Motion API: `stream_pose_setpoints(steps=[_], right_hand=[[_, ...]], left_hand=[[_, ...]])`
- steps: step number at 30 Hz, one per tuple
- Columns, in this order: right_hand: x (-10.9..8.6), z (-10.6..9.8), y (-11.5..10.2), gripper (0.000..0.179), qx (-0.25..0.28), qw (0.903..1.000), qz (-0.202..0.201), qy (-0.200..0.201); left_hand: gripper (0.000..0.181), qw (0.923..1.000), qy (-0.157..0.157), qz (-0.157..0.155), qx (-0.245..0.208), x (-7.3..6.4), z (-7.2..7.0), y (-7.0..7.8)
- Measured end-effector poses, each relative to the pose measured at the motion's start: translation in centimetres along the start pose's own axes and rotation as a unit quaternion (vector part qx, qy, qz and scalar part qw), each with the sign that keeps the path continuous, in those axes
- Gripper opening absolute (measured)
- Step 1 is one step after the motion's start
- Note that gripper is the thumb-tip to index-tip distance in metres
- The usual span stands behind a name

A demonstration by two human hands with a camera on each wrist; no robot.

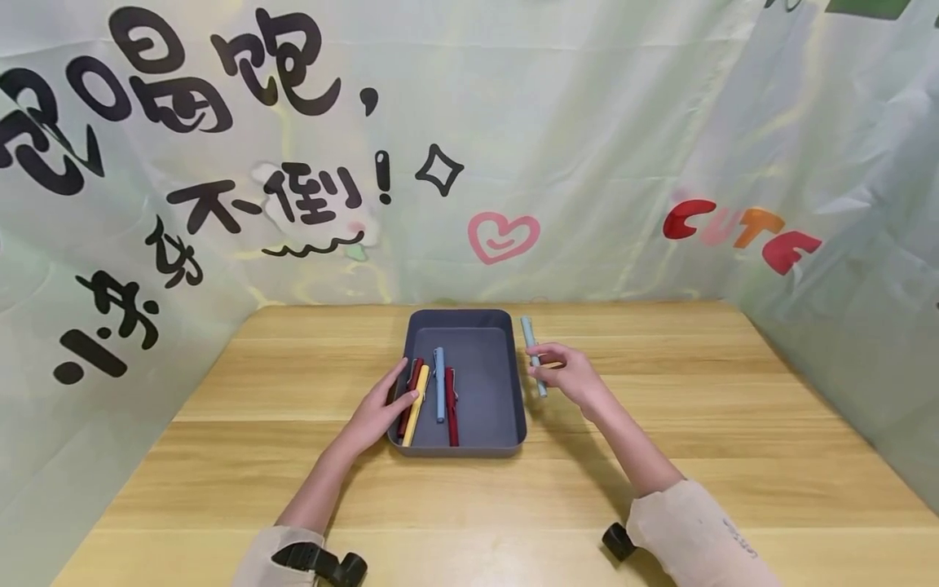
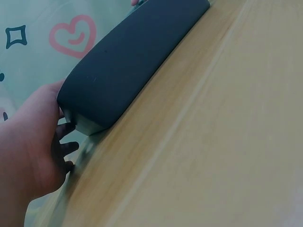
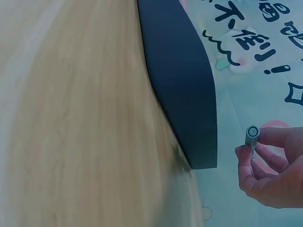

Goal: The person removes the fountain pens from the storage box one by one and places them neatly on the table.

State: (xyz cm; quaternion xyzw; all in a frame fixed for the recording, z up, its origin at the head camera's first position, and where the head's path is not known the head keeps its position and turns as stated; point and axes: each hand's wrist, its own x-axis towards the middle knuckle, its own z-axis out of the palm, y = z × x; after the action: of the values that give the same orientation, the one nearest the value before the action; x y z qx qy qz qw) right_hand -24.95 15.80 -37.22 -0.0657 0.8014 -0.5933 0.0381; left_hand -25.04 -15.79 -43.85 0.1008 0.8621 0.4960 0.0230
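Note:
A dark grey-blue tray [image 1: 484, 383] holds a yellow pen [image 1: 416, 408], a blue pen [image 1: 440, 387] and two dark red pens, one [image 1: 451, 408] near the middle, the other [image 1: 403, 420] at the left wall. My left hand [image 1: 377, 416] holds the tray's left side, thumb over the wall near the yellow pen and the other fingers outside, as the left wrist view also shows. Just right of the tray, my right hand [image 1: 568, 371] pinches a pale blue pen [image 1: 528, 333] between thumb and fingers, above the table. Its round end [image 3: 253, 132] faces the right wrist camera.
A wooden table [image 1: 293, 367] carries the tray near its far edge. Printed fabric walls [image 1: 601, 147] with lettering and a pink heart [image 1: 504, 238] enclose the back and sides. Black camera mounts [image 1: 619, 541] sit at both wrists.

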Motion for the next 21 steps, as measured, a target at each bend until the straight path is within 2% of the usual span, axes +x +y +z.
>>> stream_pose_setpoints(steps=[21], right_hand=[[0.3, -0.5, 1.8, 0.038, -0.006, 0.9998, 0.011, 0.016]], left_hand=[[0.066, 1.0000, 0.002, 0.005, 0.000, 0.0, -0.1, 0.0]])
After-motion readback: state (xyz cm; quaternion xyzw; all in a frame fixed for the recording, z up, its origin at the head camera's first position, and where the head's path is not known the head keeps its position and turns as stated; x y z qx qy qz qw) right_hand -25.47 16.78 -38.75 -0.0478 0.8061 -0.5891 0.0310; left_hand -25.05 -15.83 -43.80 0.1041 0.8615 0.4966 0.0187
